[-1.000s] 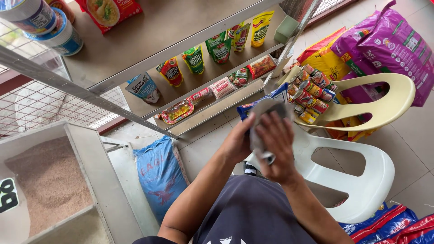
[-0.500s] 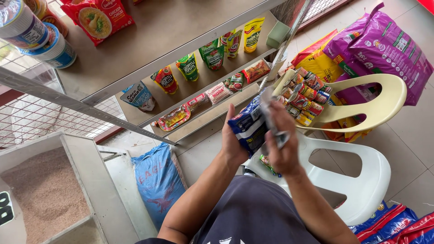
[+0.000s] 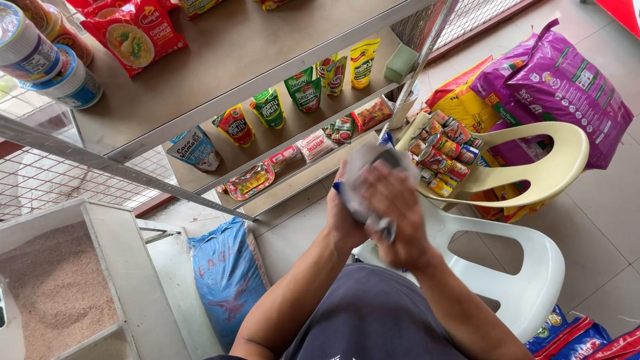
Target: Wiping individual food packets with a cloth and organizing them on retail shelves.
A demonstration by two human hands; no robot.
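My left hand grips a small blue packet from below; only a sliver of it shows at the hand's left edge. My right hand presses a grey cloth over the front of that packet, with the fingers curled around it. Both hands meet chest-high, above the seat of a white plastic chair. Most of the packet is hidden by the cloth and my right hand.
A metal shelf rack holds sauce pouches, noodle packs and cans. A cream chair carries several small cans. Purple and yellow sacks stand behind it, a blue sack lies on the floor, and a grain bin is at left.
Half a second ago the blue packet showed plainly in my left hand, with the cloth off to its right. The cloth and my right hand have moved back over it.
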